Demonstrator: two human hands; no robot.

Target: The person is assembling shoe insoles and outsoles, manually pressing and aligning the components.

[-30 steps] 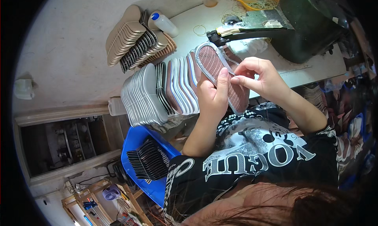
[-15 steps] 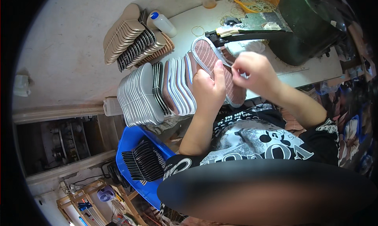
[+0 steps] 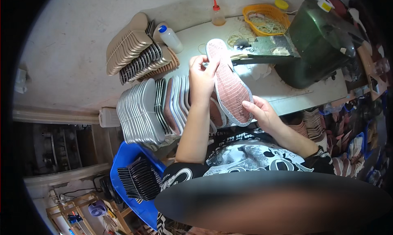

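Note:
Between my two hands is a long insole (image 3: 231, 85), reddish-brown with white stitched lines across it and a pale edging. My left hand (image 3: 202, 80) is closed on its narrower upper part, the thumb lying on the face. At the wide lower end my right hand (image 3: 264, 115) grips the edge, thumb on top and fingers mostly hidden beneath. Left of my left forearm stands a row of brown insoles with pale edges (image 3: 176, 108), partly covered by the arm. Beside them sits a tied bundle of silver-grey soles (image 3: 141, 112).
A dark green machine (image 3: 313, 42) stands at the right, its arm reaching behind the insole. Farther back are a yellow basket of elastic bands (image 3: 251, 21), a red-tipped bottle (image 3: 217, 17) and a blue-capped bottle (image 3: 170, 39). Tan bundles (image 3: 129, 40) lean by the wall; a blue bin (image 3: 123, 173) holds dark soles.
My right hand has left the insole's middle and now holds its lower end. The insole has shifted slightly right and downward. My left hand has moved a little left, and the view has shifted.

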